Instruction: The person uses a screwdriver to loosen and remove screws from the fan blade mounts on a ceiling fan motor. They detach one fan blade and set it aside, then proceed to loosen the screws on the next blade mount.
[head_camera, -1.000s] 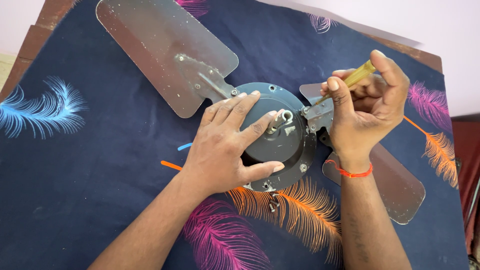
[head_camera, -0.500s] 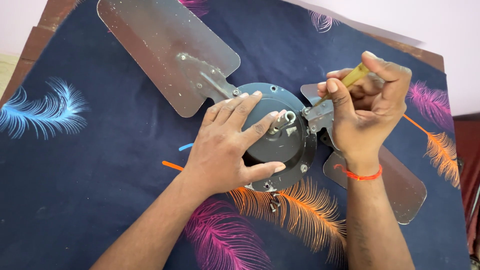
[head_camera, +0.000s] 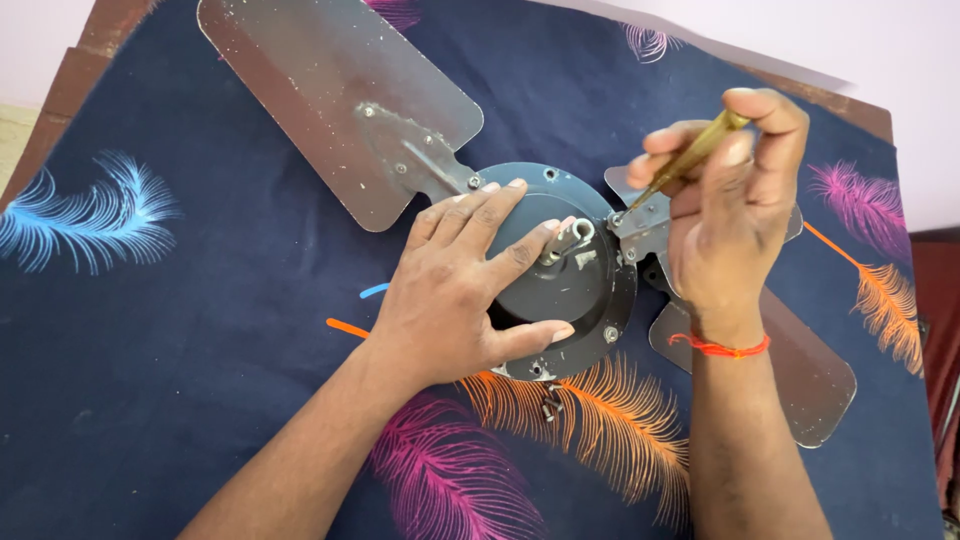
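The left hand (head_camera: 455, 290) is lying flat, grasping nothing, steadying the fan hub (head_camera: 570, 275) on the bench while the right hand (head_camera: 725, 215), clenching a screwdriver (head_camera: 690, 158), is working a blade-bracket screw (head_camera: 617, 217), likely needing steady downward twisting

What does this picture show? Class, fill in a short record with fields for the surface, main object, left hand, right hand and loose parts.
Surface: dark blue cloth with coloured feather prints
Main object: fan motor with metal blades
Left hand: left hand pressed flat on the motor
Right hand: right hand gripping a yellow-handled screwdriver, tip at a blade bracket
Loose parts: small screws on the cloth
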